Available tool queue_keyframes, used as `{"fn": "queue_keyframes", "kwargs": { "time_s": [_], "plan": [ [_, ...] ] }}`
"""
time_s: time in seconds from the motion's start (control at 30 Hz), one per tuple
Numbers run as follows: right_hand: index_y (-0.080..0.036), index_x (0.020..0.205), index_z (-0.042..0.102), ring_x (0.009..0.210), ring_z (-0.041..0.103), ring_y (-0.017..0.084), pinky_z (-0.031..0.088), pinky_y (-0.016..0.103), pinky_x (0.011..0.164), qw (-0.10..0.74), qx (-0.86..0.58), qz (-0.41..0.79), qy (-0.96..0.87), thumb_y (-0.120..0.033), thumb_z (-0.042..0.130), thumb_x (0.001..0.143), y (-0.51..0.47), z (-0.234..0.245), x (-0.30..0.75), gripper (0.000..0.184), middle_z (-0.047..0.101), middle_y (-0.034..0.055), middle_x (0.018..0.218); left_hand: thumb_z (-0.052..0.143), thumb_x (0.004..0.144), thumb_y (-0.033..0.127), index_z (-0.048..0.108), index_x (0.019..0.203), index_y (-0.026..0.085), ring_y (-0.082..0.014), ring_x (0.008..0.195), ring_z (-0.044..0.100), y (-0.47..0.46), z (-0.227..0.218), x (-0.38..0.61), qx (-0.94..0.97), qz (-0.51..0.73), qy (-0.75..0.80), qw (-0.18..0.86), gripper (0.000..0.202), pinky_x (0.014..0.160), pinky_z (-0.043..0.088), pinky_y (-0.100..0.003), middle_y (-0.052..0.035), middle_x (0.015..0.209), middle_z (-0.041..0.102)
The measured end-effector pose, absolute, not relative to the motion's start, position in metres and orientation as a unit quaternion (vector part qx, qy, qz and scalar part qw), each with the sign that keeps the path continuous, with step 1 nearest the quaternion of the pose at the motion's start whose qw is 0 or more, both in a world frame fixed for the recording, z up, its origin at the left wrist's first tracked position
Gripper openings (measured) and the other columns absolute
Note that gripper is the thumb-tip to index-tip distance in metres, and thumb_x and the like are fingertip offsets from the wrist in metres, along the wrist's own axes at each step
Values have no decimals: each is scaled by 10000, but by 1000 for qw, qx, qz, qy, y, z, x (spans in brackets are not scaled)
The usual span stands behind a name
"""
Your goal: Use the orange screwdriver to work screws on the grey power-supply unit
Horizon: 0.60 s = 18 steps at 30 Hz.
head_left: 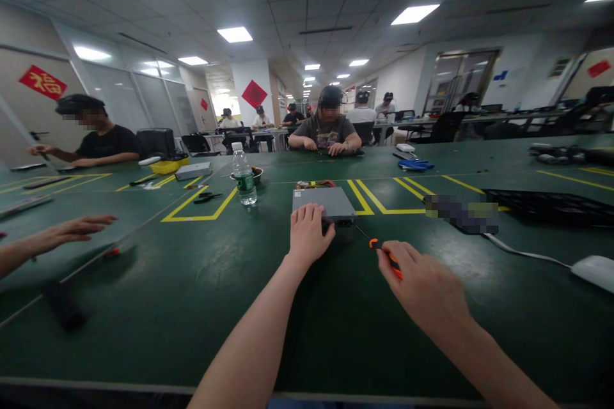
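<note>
A grey metal computer power supply lies on the green table in front of me, coloured wires showing at its far side. My left hand grips its near left corner, fingers over the top and thumb against the front face. In my right hand is a screwdriver with an orange and black handle, closed in my fingers. Its thin shaft points left and up, the tip by the power supply's near right corner. Whether the tip touches a screw cannot be made out.
A water bottle stands before a bowl. Rightward lie a blurred-out dark object, a black panel and a white device with a cable. Another person's hand reaches in at left; a person sits opposite.
</note>
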State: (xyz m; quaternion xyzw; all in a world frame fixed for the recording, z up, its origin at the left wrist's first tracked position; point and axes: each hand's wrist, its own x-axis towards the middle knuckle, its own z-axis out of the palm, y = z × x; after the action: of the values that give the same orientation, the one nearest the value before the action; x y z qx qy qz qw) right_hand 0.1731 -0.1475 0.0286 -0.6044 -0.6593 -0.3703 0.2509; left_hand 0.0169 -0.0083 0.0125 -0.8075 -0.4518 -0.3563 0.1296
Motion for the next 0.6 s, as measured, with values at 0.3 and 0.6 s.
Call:
{"fn": "queue_keyframes", "kwargs": {
  "time_s": [0.3, 0.6],
  "plan": [
    [-147, 793, 515, 546, 526, 103, 363, 219, 499, 309, -437, -379, -755, -188, 424, 887, -133, 39, 174, 138, 582, 46, 767, 523, 796, 363, 480, 1111, 213, -234, 1106, 437, -7, 11, 19, -804, -363, -453, 128, 351, 950, 322, -382, -66, 1179, 519],
    [-142, 810, 578, 559, 547, 124, 410, 257, 558, 322, -425, -340, -774, -247, 536, 836, -131, 19, 198, 116, 601, 22, 645, 519, 794, 365, 491, 1090, 214, -240, 1090, 441, -8, 13, 21, -802, -357, -460, 132, 334, 943, 319, -386, -60, 1158, 530]
  ]
}}
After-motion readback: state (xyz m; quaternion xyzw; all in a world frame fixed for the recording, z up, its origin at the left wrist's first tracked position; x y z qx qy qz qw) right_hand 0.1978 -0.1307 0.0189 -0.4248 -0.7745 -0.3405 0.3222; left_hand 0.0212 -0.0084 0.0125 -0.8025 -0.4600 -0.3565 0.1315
